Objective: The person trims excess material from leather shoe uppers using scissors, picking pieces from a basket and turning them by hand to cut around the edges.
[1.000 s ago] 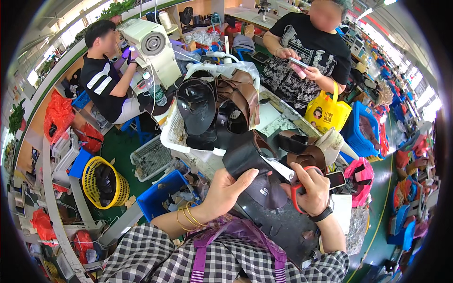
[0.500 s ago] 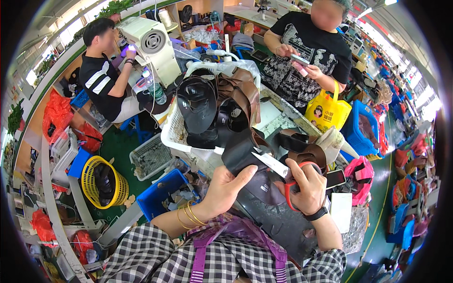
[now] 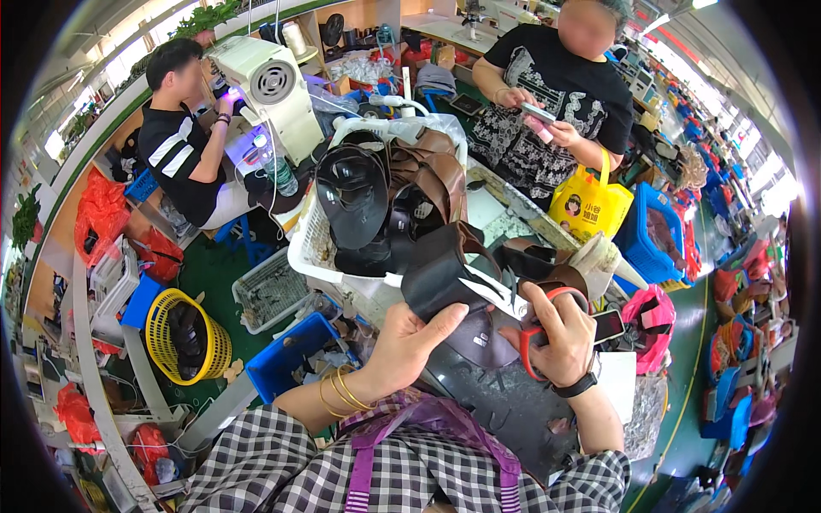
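My left hand [image 3: 409,340] pinches the near edge of a black leather shoe upper [image 3: 438,275] between thumb and fingers, above the work surface. Red-handled scissors [image 3: 528,352] are in my right hand [image 3: 560,342], with fingers through the loops. Their pale blades stand apart and point up and left, against the upper's right side. Whether leather lies between the blades I cannot tell. Below the blades rests another dark upper or insole piece [image 3: 481,340] with a pale printed mark. More brown and black uppers [image 3: 547,265] lie just beyond my right hand.
A white basket [image 3: 310,244] heaped with dark uppers stands ahead. A phone [image 3: 609,326] lies right of my hand. On the left are a blue bin [image 3: 286,368] and a yellow basket [image 3: 221,346]. One person sits by a sewing machine [image 3: 272,90]; another stands holding a phone.
The scissor blades have spread from nearly together to apart. The upper in my left hand has tilted slightly, and the whole view has shifted a little.
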A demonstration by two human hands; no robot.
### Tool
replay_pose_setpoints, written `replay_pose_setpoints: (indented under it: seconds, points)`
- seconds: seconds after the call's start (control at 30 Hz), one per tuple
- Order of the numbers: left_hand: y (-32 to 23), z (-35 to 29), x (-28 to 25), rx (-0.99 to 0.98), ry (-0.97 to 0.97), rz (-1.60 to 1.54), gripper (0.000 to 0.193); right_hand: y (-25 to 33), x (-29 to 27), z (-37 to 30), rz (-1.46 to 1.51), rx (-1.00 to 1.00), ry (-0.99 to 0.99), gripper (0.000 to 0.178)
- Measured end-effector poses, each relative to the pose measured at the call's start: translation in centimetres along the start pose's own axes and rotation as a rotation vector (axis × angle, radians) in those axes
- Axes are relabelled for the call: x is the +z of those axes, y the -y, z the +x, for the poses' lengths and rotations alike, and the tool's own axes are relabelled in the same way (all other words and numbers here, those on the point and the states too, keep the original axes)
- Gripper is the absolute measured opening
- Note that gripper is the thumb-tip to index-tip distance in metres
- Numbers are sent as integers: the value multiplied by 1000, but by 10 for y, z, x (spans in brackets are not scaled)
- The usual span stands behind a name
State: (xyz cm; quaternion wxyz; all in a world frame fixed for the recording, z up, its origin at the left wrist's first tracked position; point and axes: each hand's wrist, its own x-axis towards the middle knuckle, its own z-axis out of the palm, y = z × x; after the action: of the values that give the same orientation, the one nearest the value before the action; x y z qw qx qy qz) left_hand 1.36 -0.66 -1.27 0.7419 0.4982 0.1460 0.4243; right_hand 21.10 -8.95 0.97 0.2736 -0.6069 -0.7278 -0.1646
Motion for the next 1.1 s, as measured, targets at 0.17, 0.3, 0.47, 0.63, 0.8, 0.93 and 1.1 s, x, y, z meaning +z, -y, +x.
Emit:
replay_pose_setpoints:
  seconds: [0.17,0.3,0.47,0.63,0.8,0.93,1.1]
  points:
    - [0,2,1,-94,-7,-84,28,-3,-5,6,-55,-36,11,62]
    - [6,3,1,-42,-38,-10,27,-10,7,-1,2,-42,10,61]
    - [10,5,1,-75,-38,-18,28,-3,8,-5,242,69,89,58]
    - [-9,14,-13,-217,-3,-188,29,-21,3,-11,305,111,98,55]
    - [-26,17,-25,-391,87,-207,31,-42,-16,-15,-33,-115,29,53]
    - [-34,21,-21,-500,150,-210,31,-47,-30,-6,-119,-248,68,56]
    - [-37,28,-21,-620,213,-147,29,-50,-44,12,-95,-364,110,50]
